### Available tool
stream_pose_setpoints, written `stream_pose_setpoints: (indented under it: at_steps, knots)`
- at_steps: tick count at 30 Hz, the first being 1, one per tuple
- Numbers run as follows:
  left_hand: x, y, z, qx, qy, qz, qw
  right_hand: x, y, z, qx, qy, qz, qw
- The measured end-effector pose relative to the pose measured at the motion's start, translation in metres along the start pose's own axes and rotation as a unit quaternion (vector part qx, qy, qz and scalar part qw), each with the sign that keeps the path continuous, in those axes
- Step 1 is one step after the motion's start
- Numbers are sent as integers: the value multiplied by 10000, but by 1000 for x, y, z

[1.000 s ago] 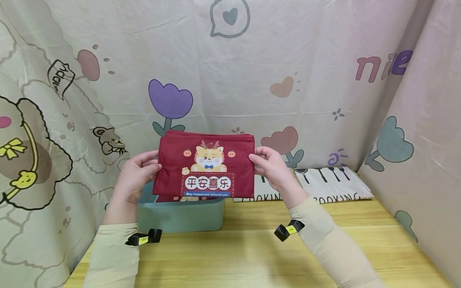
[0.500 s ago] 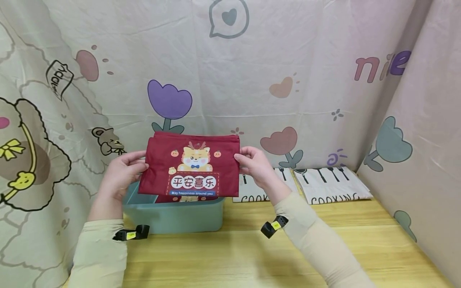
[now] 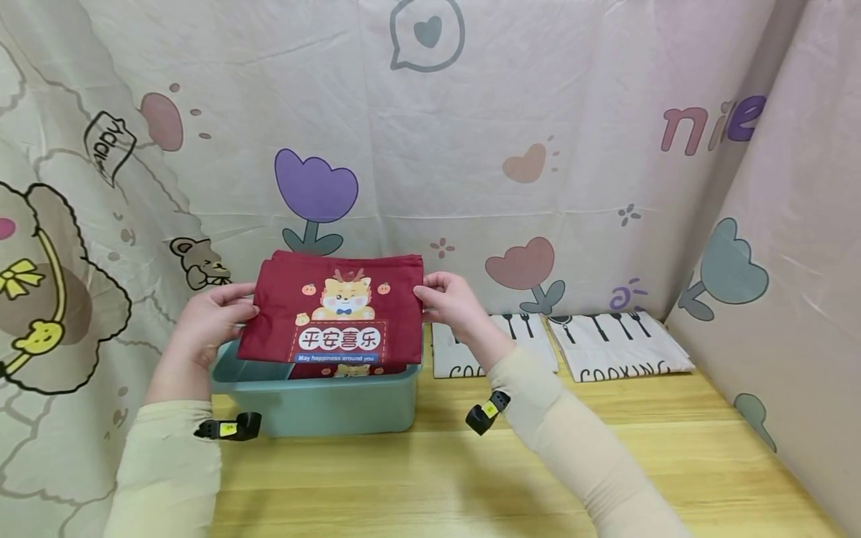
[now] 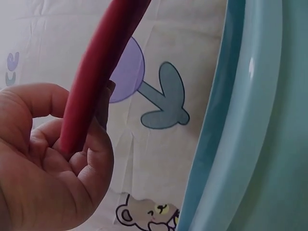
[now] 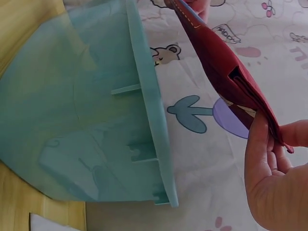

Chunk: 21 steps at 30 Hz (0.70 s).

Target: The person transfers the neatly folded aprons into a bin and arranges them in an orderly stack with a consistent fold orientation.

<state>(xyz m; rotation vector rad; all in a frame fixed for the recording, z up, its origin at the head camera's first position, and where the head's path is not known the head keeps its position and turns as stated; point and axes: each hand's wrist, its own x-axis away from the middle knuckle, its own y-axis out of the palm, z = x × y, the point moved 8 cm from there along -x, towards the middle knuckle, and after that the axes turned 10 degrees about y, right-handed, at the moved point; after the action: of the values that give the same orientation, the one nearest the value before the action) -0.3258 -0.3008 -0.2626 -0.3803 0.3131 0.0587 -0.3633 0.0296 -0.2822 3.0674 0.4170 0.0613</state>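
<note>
A folded dark red cloth (image 3: pixel 339 310) with a cartoon animal and Chinese lettering is held up over a teal plastic bin (image 3: pixel 319 407). My left hand (image 3: pixel 211 317) pinches its left edge; in the left wrist view that hand's thumb and fingers (image 4: pixel 98 149) close round the cloth's folded side. At the opposite edge, my right hand (image 3: pixel 457 306) grips between thumb and fingers, and the right wrist view shows the stacked layers of the cloth (image 5: pixel 240 84) there. Inside the bin, partly hidden below, lies another red cloth (image 3: pixel 350 370) with a similar print.
Two folded white cloths, a nearer-to-bin one (image 3: pixel 518 336) and a right one (image 3: pixel 615 344), lie on the wooden table (image 3: pixel 377 486), printed with utensils and "COOKING". A patterned curtain (image 3: pixel 430 149) hangs behind and along both sides.
Both hands have moved left with the red cloth, bringing it over the bin and tilting its top edge back slightly. More of the bin's left side and the white cloths now shows.
</note>
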Motion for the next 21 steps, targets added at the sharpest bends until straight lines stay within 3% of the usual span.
stream_pose_setpoints:
  at_steps: [13, 21]
  knots:
    - [-9, -9, -17, -856, -465, -340, 9947, -20, 10, 15, 604, 414, 151, 9972]
    - [-17, -10, -30, -1086, -799, -572, 9892, -30, 14, 21, 1051, 573, 304, 9923]
